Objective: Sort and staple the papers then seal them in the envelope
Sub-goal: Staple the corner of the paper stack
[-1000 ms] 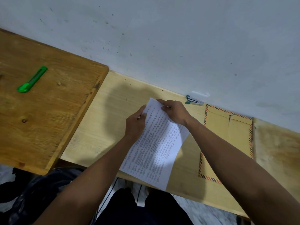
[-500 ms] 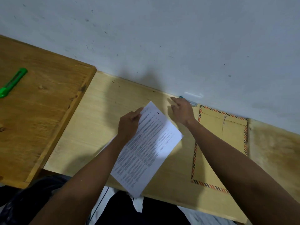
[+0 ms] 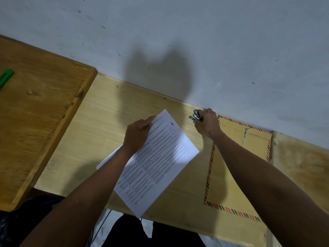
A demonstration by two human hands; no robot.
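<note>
The small green-and-metal stapler (image 3: pixel 195 117) sits gripped in the right hand (image 3: pixel 207 124), at two o'clock from the left hand (image 3: pixel 137 135) pinching the printed white papers (image 3: pixel 160 157).

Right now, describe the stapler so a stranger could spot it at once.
Follow the pale wooden desk to its far edge by the grey wall. There the right hand grips the stapler, just left of the striped-border envelope. It is the only small green-and-metal thing there.

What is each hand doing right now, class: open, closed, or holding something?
Left hand: holds the papers at their top corner.
Right hand: grips the stapler beside the wall.
</note>
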